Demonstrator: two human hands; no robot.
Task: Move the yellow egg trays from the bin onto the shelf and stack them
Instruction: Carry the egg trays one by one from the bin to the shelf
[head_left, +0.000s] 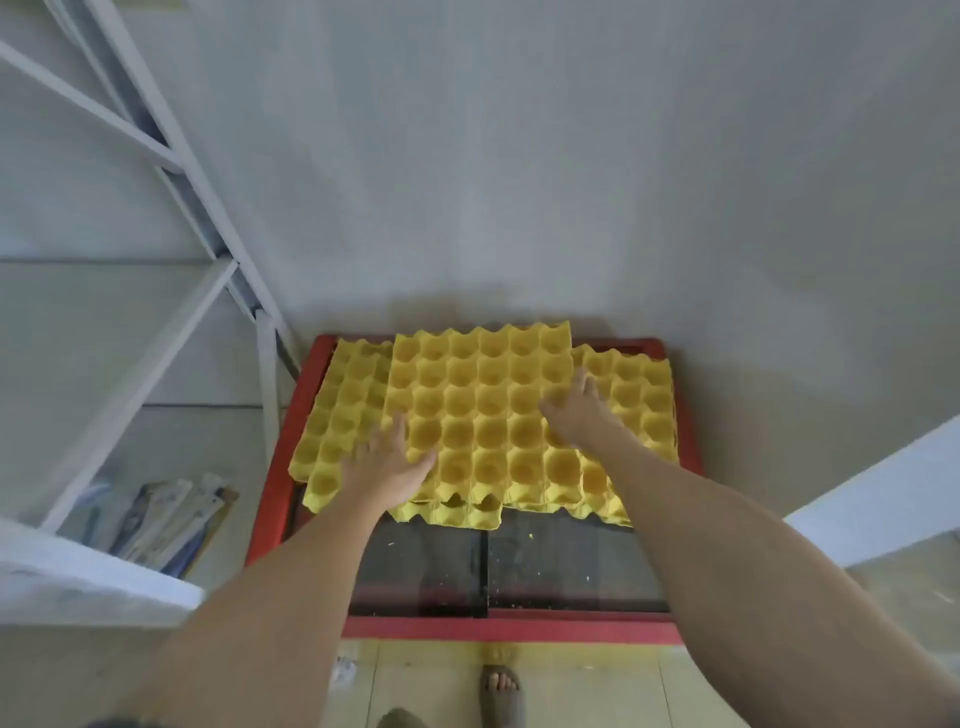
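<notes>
In the bin, hands seemingly touching top tray

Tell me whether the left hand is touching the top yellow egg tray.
Touching. The head view shows the left hand lying flat on the top egg tray's near left corner, fingers overlapping its cups.

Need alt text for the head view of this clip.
Two bare hands, left hand and right hand, reach down onto the top yellow egg tray among overlapping trays in a red bin on the floor. A white shelf stands at left.

Both hands on egg trays
</notes>
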